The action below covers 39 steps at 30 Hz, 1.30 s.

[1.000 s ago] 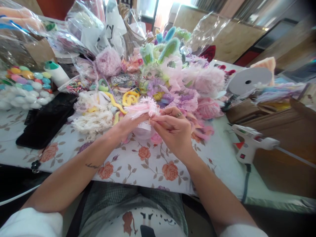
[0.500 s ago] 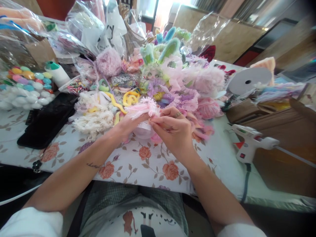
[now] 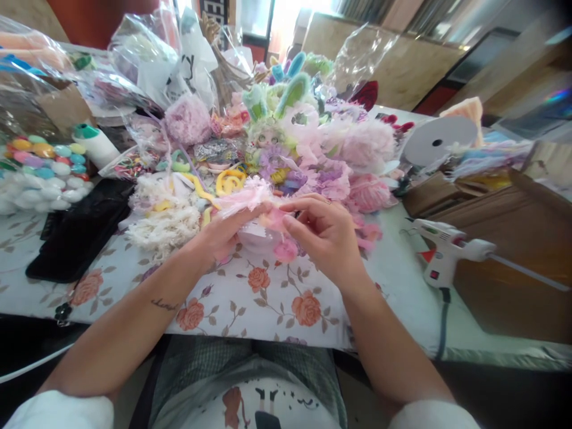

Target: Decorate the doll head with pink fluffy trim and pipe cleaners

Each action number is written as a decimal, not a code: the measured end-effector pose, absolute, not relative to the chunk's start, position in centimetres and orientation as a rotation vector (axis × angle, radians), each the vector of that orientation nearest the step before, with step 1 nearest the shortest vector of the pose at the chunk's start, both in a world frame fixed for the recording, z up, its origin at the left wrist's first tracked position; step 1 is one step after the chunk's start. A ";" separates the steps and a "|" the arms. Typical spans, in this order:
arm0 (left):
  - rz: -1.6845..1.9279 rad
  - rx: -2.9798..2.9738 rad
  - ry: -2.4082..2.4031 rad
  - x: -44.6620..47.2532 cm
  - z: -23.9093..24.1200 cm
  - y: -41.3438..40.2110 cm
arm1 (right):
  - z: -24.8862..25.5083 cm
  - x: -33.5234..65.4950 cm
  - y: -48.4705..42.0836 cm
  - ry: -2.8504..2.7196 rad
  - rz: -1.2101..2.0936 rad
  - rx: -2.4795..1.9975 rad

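Note:
My left hand (image 3: pixel 230 231) is closed around a fluffy pink-and-white yarn piece (image 3: pixel 245 196), whose strands spill over the top of the fingers. Between the hands a soft, light pink part (image 3: pixel 273 219) of it shows. My right hand (image 3: pixel 328 232) reaches this part from the right, thumb and index finger closing on its edge, the other fingers curled. Exactly what lies between those fingertips is hard to make out. Just below sit a pink puff (image 3: pixel 286 250) and a whitish translucent item (image 3: pixel 259 241), partly hidden by the hands.
Behind the hands stands a doll with green bunny ears (image 3: pixel 268 134) among pink and purple ruffles. Cream yarn (image 3: pixel 165 223), yellow cord (image 3: pixel 230 180) and a black phone (image 3: pixel 75 238) lie left. A glue gun (image 3: pixel 440 247), a white spool (image 3: pixel 438 142) and a cardboard box (image 3: pixel 513 262) are right.
My right hand's fingers have spread somewhat from their tight pinch and shifted slightly right. More light pink material now shows between the hands. The whole view has shifted a little.

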<state>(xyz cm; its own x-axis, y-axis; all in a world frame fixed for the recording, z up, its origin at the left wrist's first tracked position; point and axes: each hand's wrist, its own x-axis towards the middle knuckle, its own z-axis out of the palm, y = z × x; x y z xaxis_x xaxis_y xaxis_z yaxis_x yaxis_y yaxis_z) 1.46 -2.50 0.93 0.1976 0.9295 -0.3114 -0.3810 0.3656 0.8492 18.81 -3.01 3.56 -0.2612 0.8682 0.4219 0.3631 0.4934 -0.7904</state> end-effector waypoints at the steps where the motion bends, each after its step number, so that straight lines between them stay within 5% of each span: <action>1: 1.037 0.710 0.948 1.5 1.0 -2.5 | 3.6 19.0 -3.0 -1.817 0.758 -1.052; 8: 1.032 0.654 0.846 1.5 0.6 -2.3 | 3.6 20.4 -2.8 -1.697 1.002 -1.083; 16: 1.053 0.591 0.820 1.6 0.5 -2.1 | 3.6 20.3 -3.1 -1.843 0.679 -1.076; 39: 0.851 0.820 0.777 1.1 -0.6 -2.3 | 2.0 20.0 -3.3 -1.687 0.999 -0.994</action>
<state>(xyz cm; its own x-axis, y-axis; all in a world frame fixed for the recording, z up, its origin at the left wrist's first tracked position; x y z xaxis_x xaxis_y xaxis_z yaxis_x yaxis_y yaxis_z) 1.09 -2.28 -0.61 0.4393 0.8634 -0.2481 -0.3258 0.4105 0.8517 20.01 -3.27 2.01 -0.2625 0.9188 0.2947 0.1831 0.3473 -0.9197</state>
